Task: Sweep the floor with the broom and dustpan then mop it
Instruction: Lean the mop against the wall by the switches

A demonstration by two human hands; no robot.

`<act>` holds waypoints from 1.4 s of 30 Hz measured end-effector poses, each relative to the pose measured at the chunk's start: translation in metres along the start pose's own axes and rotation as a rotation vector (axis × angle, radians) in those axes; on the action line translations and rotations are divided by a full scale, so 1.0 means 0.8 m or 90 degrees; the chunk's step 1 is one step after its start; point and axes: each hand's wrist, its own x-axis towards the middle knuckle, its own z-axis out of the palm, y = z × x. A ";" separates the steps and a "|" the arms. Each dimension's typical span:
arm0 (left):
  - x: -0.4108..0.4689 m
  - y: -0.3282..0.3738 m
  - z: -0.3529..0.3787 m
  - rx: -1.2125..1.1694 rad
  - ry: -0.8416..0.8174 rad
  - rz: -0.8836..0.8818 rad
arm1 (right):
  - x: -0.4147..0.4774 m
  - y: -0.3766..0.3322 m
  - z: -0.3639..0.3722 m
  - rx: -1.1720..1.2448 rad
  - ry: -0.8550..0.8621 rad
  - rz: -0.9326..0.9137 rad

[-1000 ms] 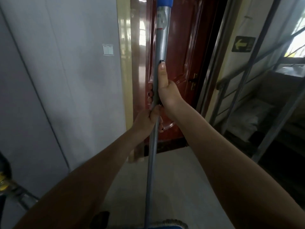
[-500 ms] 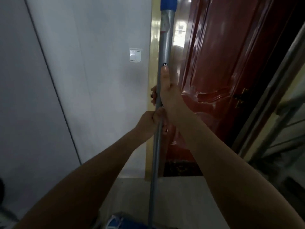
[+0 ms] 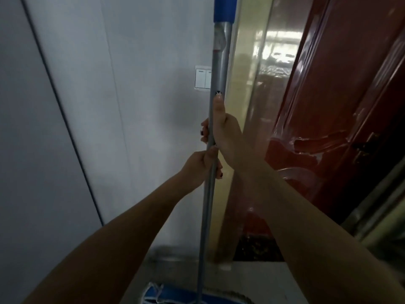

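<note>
We've got both hands wrapped on the mop pole [image 3: 215, 128]: right hand [image 3: 223, 128] above, thumb laid up the shaft, left hand [image 3: 201, 165] just below, touching it. Pole looks stiff, light, slick metal; mid-shaft grip seems right, blue sleeve [image 3: 225, 8] at 12 is spare. Long axis runs near-vertical, 12 to 6, mop head [image 3: 173, 295] down on the floor [image 3: 263, 281] by the wall [image 3: 109, 106].

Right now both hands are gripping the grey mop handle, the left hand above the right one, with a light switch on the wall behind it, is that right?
Not quite. The head view shows the right hand higher on the mop handle, and the left hand just below it. Both hands do grip the grey handle, and the light switch is on the wall behind it.
</note>
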 end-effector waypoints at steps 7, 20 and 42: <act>0.075 -0.052 -0.057 0.042 0.041 -0.005 | 0.081 0.043 0.046 -0.004 -0.104 0.030; 0.155 -0.136 -0.168 0.071 0.187 -0.129 | 0.194 0.155 0.179 0.026 -0.249 0.043; 0.233 -0.264 -0.237 0.099 0.206 -0.144 | 0.260 0.268 0.265 0.036 -0.169 0.201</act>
